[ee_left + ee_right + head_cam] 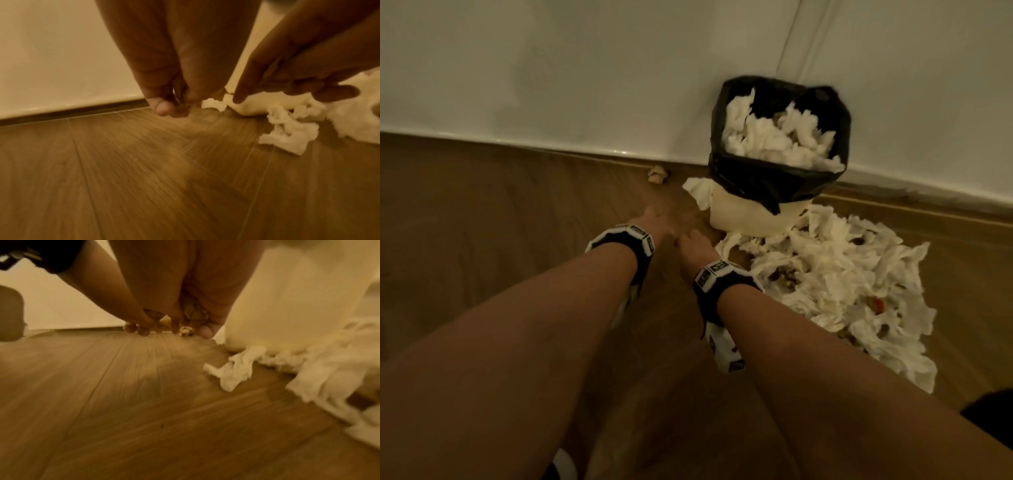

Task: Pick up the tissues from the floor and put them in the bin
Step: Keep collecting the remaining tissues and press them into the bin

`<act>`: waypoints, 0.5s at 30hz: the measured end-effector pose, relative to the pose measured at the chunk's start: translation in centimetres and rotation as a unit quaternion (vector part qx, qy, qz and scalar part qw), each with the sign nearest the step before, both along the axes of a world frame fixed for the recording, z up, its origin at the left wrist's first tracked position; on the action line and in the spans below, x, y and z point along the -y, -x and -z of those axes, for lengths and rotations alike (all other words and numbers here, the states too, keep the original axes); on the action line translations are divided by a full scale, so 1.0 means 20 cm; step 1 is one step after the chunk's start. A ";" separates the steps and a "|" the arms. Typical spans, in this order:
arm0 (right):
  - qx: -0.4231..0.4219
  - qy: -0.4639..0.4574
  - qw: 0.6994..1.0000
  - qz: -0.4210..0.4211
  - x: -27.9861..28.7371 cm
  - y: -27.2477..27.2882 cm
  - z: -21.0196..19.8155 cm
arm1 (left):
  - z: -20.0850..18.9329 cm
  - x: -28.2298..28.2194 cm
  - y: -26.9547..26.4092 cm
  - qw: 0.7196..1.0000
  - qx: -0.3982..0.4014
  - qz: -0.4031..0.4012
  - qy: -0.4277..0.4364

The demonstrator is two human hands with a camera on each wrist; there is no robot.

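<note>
**Both hands low over the floor beside the bin**

At the far left, the wooden floor (482, 222) runs bare up to the white wall (551, 68). A small crumpled ball of paper (658, 174) lies alone near the skirting, beyond both hands.

The left hand (654, 222) reaches down over the floor, a tracking band on its wrist. In the left wrist view its fingers (162, 107) are curled with the tips drawn together, but the blur hides whether that grip pinches anything (I cannot tell).

Just to its right, the right hand (697, 245) hangs close beside it, nearly touching. In the right wrist view its curled fingers (205, 332) cup a brownish crumpled wad (195, 313) against the palm, so this grip is closed on that wad.

Further right stands the bin (750, 216), a pale tub with a black liner (774, 181) folded over its rim, pushed against the wall. White tissues fill its mouth nearly to the top.

The tissues (842, 284) still on the floor lie in a broad heap at the foot of the bin and spread out to its right, with bits of darker scrap among them. The nearest loose tissue (287, 136) lies on the boards just right of the right hand, not touched by either hand. One more tissue (698, 192) pokes out at the left side of the bin.
</note>
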State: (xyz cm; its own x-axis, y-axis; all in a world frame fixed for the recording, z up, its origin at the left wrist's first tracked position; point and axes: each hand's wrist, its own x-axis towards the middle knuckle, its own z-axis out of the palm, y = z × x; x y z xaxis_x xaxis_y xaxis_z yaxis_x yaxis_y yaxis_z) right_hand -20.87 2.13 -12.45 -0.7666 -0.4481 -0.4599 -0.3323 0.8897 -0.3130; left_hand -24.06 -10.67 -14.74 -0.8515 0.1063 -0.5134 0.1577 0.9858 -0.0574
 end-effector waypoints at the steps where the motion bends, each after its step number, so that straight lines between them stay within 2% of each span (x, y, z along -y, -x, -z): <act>1: -0.020 0.006 1.000 -0.007 -0.02 -0.01 -0.05 | -0.05 -0.01 -0.02 1.000 -0.001 0.000 0.000; 4: -0.068 0.033 0.997 -0.015 -0.06 -0.02 -0.22 | -0.24 -0.09 -0.07 0.999 -0.038 -0.005 -0.009; 8: -0.101 0.140 0.982 0.073 -0.13 -0.04 -0.43 | -0.52 -0.17 -0.10 0.993 -0.103 -0.047 -0.014; 12: -0.119 0.171 0.970 0.122 -0.23 -0.03 -0.63 | -0.76 -0.19 -0.09 0.988 -0.151 -0.026 -0.025; 15: -0.170 0.167 0.964 0.117 -0.31 -0.01 -0.79 | -0.92 -0.20 -0.08 0.986 -0.167 0.007 -0.021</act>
State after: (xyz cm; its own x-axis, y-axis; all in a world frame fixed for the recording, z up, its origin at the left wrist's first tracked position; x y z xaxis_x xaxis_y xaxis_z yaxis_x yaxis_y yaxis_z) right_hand -20.77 8.24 3.31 -0.9459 -0.3236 -0.0235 -0.2684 0.8210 -0.5040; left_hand -22.54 -6.57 3.58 -0.9708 0.1341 -0.1991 0.1501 0.9863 -0.0677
